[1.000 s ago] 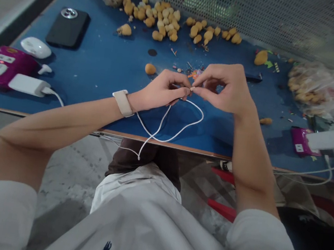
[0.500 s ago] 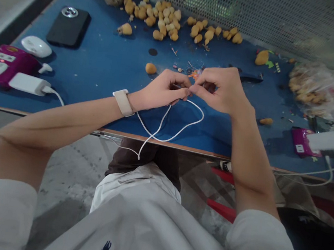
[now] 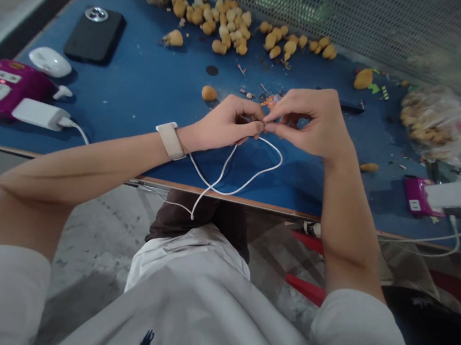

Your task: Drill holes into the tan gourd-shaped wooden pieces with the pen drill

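My left hand, with a pale band on its wrist, is closed above the blue table. Its thumb and fingers pinch something small and dark that I cannot make out. The fingertips of my right hand come together at the same spot, touching or almost touching those of the left. A white cable runs in a loop beneath the hands, its upper parts passing out of sight by my left fingers. Whether those fingers grip it is hidden. Just behind the hands lie small orange and purple scraps.
Yellow-brown, bulb-shaped pieces line the table's back by a perforated metal panel. At left are a black phone, a white case and a purple power adapter. A plastic bag and another purple adapter lie right.
My right hand has shifted slightly to the right and its fingers have straightened a little, opening a gap behind the fingertips. My left hand and the cable have barely moved.
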### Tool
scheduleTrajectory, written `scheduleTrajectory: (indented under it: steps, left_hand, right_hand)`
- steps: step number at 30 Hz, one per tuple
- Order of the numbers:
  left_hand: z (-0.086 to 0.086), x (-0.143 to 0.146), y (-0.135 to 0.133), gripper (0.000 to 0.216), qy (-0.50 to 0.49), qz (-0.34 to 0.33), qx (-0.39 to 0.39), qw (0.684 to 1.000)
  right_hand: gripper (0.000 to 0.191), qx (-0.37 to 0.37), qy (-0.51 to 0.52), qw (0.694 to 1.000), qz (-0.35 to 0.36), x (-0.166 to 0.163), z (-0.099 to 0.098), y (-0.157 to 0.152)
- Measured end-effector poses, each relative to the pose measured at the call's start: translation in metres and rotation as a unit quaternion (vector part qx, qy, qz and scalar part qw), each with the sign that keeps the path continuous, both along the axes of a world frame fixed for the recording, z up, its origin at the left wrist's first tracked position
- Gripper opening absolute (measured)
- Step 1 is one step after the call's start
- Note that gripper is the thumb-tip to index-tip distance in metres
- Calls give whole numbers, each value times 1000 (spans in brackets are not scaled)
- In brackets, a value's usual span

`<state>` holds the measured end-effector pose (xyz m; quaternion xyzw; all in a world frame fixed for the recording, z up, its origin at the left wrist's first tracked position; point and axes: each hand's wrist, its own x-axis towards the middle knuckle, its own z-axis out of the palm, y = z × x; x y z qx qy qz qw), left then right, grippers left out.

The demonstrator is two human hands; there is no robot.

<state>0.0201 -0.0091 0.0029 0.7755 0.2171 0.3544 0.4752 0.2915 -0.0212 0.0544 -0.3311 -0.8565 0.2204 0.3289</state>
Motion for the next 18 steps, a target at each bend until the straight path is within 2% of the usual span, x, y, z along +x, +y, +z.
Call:
scheduleTrajectory:
  steps: [4, 6, 10, 15, 18]
  left_hand:
    - [-2, 2, 4, 46, -38, -17, -3, 999]
    - [-2, 2, 5, 48, -47, -24, -4, 999]
    - [-1, 3, 2, 51, -45, -24, -1, 999]
    - [0, 4, 1, 49, -44, -9, -7, 999]
    - [0, 3, 2, 48, -48, -19, -5, 999]
  right_hand:
    - [11, 81, 36, 994, 60, -2, -2, 2]
    - [5, 79, 44, 994, 62, -1, -3, 3]
    - [20, 51, 25, 998, 37, 1, -4, 3]
    - [7, 59, 27, 995, 70, 2, 1, 1]
    - [25, 25, 15, 999, 45, 3, 1, 2]
